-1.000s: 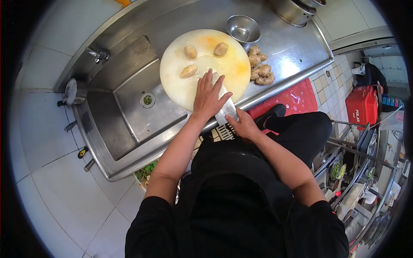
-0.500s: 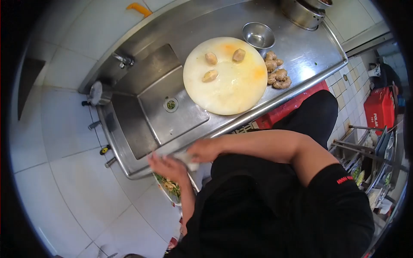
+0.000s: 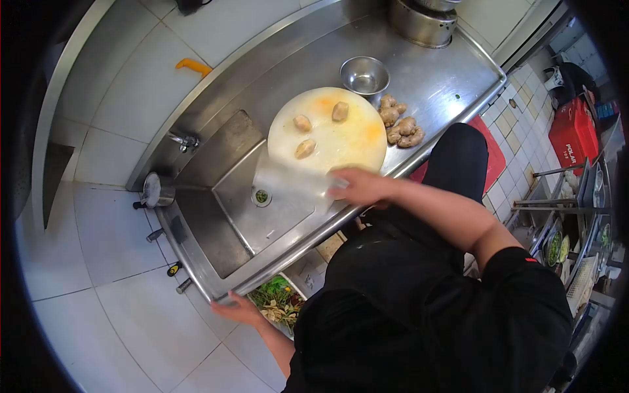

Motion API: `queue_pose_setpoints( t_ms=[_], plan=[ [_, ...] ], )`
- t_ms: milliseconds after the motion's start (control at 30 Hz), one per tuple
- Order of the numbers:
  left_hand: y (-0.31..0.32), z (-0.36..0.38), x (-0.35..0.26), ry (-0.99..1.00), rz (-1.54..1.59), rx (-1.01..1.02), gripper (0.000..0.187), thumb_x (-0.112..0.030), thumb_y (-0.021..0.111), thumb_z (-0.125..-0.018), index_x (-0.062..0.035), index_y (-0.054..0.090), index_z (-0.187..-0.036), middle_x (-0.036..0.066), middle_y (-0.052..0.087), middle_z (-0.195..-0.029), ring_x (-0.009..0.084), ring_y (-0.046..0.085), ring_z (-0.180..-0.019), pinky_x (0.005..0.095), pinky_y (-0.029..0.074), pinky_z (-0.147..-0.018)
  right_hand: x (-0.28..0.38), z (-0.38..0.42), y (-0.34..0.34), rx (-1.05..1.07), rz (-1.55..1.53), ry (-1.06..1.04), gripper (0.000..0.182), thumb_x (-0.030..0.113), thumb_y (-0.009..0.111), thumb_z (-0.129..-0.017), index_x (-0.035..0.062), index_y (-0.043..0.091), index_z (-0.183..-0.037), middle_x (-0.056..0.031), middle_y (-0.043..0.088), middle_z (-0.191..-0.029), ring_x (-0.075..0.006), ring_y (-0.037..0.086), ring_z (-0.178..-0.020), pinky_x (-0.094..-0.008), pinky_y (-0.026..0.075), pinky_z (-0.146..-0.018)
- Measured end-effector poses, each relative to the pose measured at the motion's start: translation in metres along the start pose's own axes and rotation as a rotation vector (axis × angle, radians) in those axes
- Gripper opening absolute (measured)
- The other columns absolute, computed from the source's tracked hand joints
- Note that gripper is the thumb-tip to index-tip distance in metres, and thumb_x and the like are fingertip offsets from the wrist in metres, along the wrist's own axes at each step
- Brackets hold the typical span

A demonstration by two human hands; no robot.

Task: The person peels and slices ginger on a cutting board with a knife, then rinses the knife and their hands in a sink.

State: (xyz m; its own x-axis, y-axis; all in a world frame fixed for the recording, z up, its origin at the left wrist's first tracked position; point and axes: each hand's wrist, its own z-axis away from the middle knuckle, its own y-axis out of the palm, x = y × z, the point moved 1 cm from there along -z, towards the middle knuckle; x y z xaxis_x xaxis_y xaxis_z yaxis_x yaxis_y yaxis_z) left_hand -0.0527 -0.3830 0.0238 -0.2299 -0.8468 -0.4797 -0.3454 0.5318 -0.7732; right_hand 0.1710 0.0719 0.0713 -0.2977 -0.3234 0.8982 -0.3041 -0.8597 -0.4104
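My right hand [image 3: 357, 186] is closed around a broad-bladed cleaver [image 3: 291, 182], blurred by motion, over the sink beside the round cutting board [image 3: 354, 147]. The handle is hidden in my grip. On the board lie three peeled pieces of ginger: one piece [image 3: 302, 123] to the left, a second piece [image 3: 340, 111] further right and a third piece [image 3: 305, 149] nearer me. My left hand [image 3: 239, 310] is low by the sink's front left corner, fingers stretched out, holding nothing. Unpeeled ginger [image 3: 407, 133] sits right of the board.
A steel bowl [image 3: 365, 77] stands behind the board on the steel counter [image 3: 445, 85]. The sink [image 3: 229, 229] has bits in its drain. Below its front edge is a container of green and pale scraps [image 3: 278, 304]. A faucet [image 3: 185, 141] juts from the back wall.
My right hand has swung the cleaver up and rightward from below the sink edge to beside the board. My left hand has separated from it and dropped lower left. The view has shifted.
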Motion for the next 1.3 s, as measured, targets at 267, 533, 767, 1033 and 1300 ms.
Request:
queue_pose_setpoints(
  t_ms=[267,533,767,1033,1300],
  plan=[
    [0.156,0.015,-0.284,0.488,0.523,0.68,0.101,-0.037,0.085,-0.081,-0.009,0.027,-0.159,0.027,0.021,-0.164,0.0415,0.02,-0.154,0.05,0.021,-0.124,-0.015,0.064,-0.21,-0.926,-0.443,0.226,0.019,0.024,0.061,-0.102,0.0052,0.058,-0.105,-0.0012,0.055,-0.07,-0.01,0.052,-0.049,-0.0272,0.042,-0.043],
    [0.251,0.057,-0.426,0.709,0.129,0.745,0.111,-0.067,0.078,-0.075,-0.0252,0.024,-0.163,0.027,0.008,-0.168,0.0469,0.013,-0.154,0.0625,0.014,-0.123,-0.017,0.141,-0.215,-1.321,-0.839,0.241,0.015,0.022,0.06,-0.102,0.0097,0.051,-0.101,0.0007,0.052,-0.069,-0.0107,0.051,-0.048,-0.0286,0.041,-0.044],
    [0.308,0.063,-0.435,0.803,0.332,0.663,0.09,-0.051,0.075,-0.087,-0.0254,0.03,-0.161,0.024,0.011,-0.169,0.0458,0.012,-0.154,0.0647,0.013,-0.122,-0.021,0.187,-0.218,-1.398,-0.892,0.231,0.015,0.022,0.059,-0.102,0.0094,0.051,-0.102,0.0008,0.053,-0.07,-0.0103,0.052,-0.049,-0.0282,0.043,-0.044],
    [0.223,0.149,-0.485,1.013,0.439,1.163,0.064,-0.029,0.074,-0.088,-0.005,0.051,-0.144,0.022,0.056,-0.142,0.0359,0.05,-0.136,0.0521,0.029,-0.118,-0.024,0.186,-0.228,-1.412,-0.932,0.185,0.014,0.023,0.06,-0.103,0.0106,0.052,-0.101,0.0009,0.053,-0.071,-0.0106,0.052,-0.05,-0.0278,0.044,-0.045],
    [0.257,0.203,-0.549,1.381,-0.011,1.179,0.053,-0.03,0.075,-0.084,-0.0033,0.058,-0.126,0.024,0.071,-0.111,0.0422,0.066,-0.108,0.0513,0.051,-0.096,-0.024,0.162,-0.232,-1.375,-1.013,0.165,0.022,0.019,0.063,-0.098,0.0057,0.049,-0.108,-0.0018,0.054,-0.071,-0.0127,0.053,-0.052,-0.0305,0.043,-0.046]
  ],
)
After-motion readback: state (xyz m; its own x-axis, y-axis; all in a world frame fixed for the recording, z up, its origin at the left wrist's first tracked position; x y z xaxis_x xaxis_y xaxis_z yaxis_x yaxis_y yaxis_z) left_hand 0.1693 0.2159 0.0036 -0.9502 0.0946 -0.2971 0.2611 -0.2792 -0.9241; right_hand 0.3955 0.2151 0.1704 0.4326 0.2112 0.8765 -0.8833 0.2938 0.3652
